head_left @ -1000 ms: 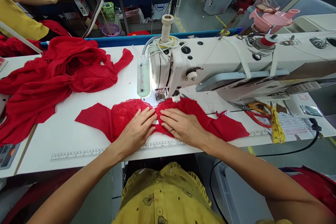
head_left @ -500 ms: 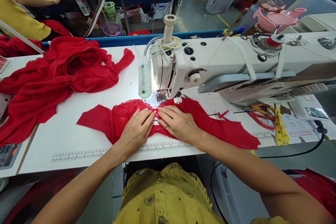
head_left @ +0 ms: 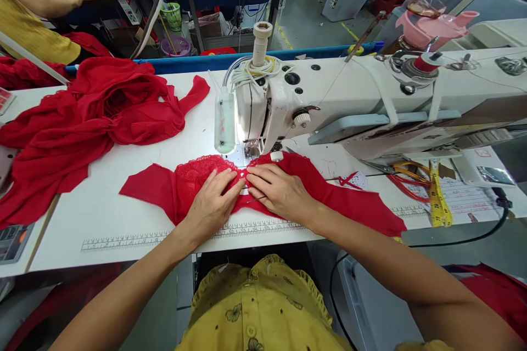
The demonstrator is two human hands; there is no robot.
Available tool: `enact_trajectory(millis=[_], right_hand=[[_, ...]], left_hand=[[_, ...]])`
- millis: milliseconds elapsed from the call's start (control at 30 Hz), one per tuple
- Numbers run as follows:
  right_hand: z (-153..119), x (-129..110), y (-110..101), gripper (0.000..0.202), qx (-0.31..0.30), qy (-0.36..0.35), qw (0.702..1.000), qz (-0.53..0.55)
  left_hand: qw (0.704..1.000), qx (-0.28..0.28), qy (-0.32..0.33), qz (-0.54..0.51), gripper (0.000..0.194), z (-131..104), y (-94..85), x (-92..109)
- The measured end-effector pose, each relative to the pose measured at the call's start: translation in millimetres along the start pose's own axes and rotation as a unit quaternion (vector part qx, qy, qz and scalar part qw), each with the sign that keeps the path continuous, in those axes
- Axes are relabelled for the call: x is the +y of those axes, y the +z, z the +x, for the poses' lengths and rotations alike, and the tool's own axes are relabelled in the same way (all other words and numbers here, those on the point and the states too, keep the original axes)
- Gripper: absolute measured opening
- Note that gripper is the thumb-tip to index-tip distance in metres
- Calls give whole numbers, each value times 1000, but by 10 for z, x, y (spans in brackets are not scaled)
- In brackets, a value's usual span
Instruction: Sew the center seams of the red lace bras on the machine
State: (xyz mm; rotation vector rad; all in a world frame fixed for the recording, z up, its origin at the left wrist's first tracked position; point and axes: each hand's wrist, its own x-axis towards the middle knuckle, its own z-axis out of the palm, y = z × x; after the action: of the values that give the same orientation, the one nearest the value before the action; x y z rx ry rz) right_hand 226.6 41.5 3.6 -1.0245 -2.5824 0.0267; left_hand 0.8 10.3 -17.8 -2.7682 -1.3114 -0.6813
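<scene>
A red lace garment piece lies spread on the white sewing table, its middle just in front of the presser foot of the sewing machine. On its left lace cup rests my left hand, fingers bent and pressed together on the cloth. My right hand lies on the right part near the centre, holding the cloth, and a thin dark metal tool shows beneath its fingers. Both hands' fingertips almost meet at the garment's narrow centre. The machine's lamp lights this spot.
A heap of red garments lies at the left. Orange-handled scissors, a yellow measuring tape and papers lie at the right. A printed ruler runs along the front edge. Another person's arm is at the upper left.
My left index finger has shifted slightly at the garment's centre. The machine appears slightly further left in view. The other person's hand has moved left.
</scene>
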Motion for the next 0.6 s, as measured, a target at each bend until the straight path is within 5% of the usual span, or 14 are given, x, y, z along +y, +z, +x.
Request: enact_trajectory(millis=[600], right_hand=[[-29,21,66,32,-5,-8,1000,-28]], left_hand=[[999,-26,-41,-25,37,20,-4,15]])
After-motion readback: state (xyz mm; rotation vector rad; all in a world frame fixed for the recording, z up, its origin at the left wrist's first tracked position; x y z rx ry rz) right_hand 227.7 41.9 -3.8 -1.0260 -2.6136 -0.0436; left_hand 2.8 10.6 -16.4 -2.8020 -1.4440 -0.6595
